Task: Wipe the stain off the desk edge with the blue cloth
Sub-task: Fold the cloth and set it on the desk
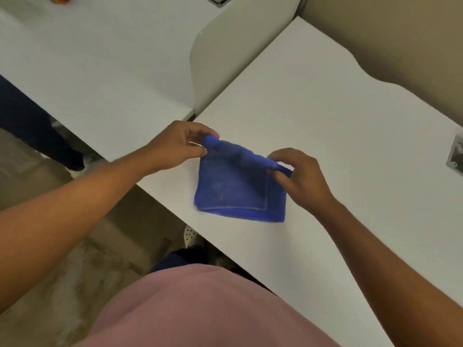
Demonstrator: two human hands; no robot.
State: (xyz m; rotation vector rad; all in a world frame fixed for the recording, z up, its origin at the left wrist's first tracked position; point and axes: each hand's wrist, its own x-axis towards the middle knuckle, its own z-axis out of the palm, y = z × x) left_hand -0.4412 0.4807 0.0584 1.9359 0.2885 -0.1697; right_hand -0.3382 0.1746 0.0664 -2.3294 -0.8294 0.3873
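A blue cloth point(235, 186) lies folded on the white desk point(338, 146), close to the desk's near edge. My left hand point(175, 146) pinches the cloth's far left corner between thumb and fingers. My right hand point(300, 176) pinches the far right corner. The far fold is lifted slightly off the desk between both hands, while the near part rests flat. I see no stain on the visible desk edge.
A second white desk point(87, 71) runs to the left, separated by a white divider panel point(225, 53). A grey cable port point(457, 156) sits at the right edge. Below are floor, another person's dark trouser leg point(37, 126), and my shoes.
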